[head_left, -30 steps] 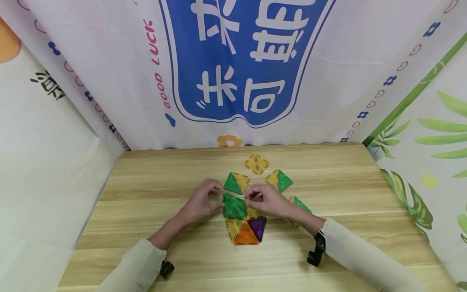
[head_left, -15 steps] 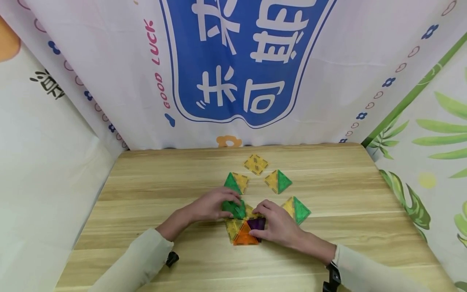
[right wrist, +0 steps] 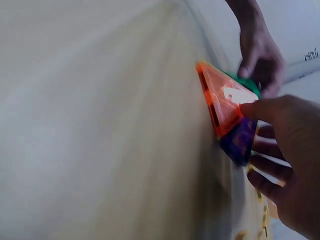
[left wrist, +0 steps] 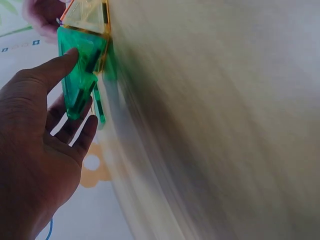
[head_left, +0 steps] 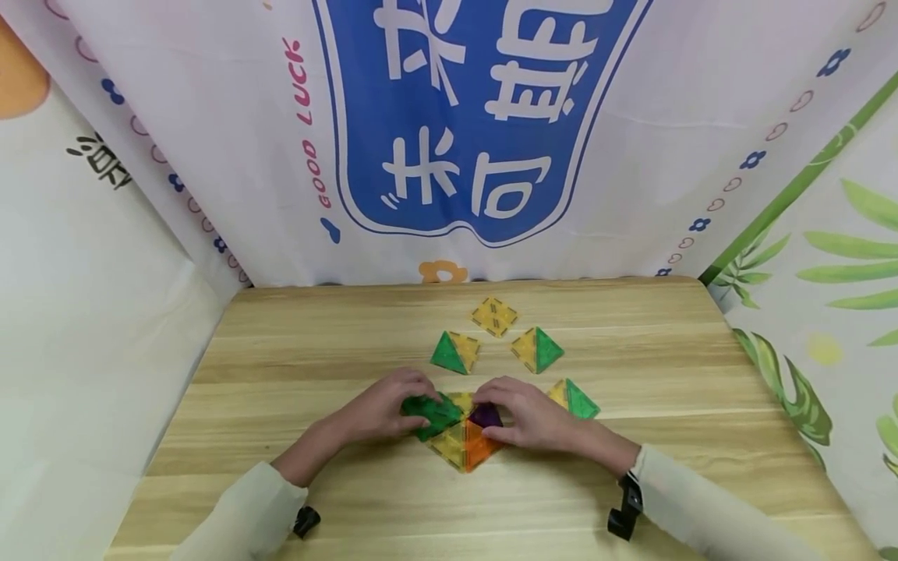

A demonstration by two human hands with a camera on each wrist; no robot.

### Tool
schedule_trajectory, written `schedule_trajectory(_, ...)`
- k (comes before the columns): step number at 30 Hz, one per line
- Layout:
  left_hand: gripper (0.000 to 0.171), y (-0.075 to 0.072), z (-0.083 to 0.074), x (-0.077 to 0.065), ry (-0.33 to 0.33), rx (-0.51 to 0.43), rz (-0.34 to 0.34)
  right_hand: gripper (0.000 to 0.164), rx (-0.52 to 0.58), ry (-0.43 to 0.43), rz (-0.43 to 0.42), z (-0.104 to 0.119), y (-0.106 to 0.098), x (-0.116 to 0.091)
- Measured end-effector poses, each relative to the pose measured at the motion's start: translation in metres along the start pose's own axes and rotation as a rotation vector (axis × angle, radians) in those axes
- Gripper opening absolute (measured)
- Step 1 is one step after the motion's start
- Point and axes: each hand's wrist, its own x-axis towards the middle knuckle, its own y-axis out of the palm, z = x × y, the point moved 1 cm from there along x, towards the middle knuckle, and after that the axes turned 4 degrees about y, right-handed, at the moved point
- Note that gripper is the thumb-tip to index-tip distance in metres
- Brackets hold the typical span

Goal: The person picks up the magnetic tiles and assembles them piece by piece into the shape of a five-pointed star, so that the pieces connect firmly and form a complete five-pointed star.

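Two hands share one cluster of translucent magnetic tiles, and it has just turned. Half a second ago the orange triangle (head_left: 479, 450) lay with its base square to the near side; now a corner points that way, the green tiles (head_left: 440, 417) have swung left and nearer, and the purple triangle (head_left: 487, 417) has gone farther off. Both yellow tiles in the cluster, the near one (head_left: 451, 449) and the far one (head_left: 461, 400), turned along with them, so I judge that the parts are joined and can be handled as a single piece.

The left hand (head_left: 386, 405) pinches the green tiles, thumb against one face and fingers behind. The right hand (head_left: 529, 413) has its thumb on the orange triangle and its other fingers around the purple triangle's far side, gripping that end. The cluster sits between the hands at the middle of the wooden surface (head_left: 337, 343); whether it is wholly off the wood I cannot tell.

Unmoved beyond it lie the yellow diamond (head_left: 494, 317) and two green-and-yellow pairs, left (head_left: 456, 352) and right (head_left: 537, 350); a third pair (head_left: 577, 398) is partly covered by the right hand.
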Motion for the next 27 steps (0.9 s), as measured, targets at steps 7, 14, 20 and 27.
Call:
schedule_trajectory(7, 0.032, 0.001, 0.0, -0.009, 0.018, -0.003, -0.024, 0.042, 0.053, -0.069, 0.091, -0.012, -0.008, 0.014)
schedule_trajectory(14, 0.029, -0.006, 0.014, 0.007, -0.123, -0.205, -0.157, 0.038, 0.163, 0.072, -0.064, -0.028, -0.025, 0.043)
schedule_trajectory(20, 0.042, -0.009, 0.026, 0.035, -0.312, -0.168, -0.23, 0.043, 0.089, 0.225, -0.129, -0.042, -0.026, 0.072)
schedule_trajectory(27, 0.051, -0.007, 0.028, 0.054, -0.444, -0.206, -0.201, 0.056, 0.073, 0.298, -0.11, -0.041, -0.016, 0.092)
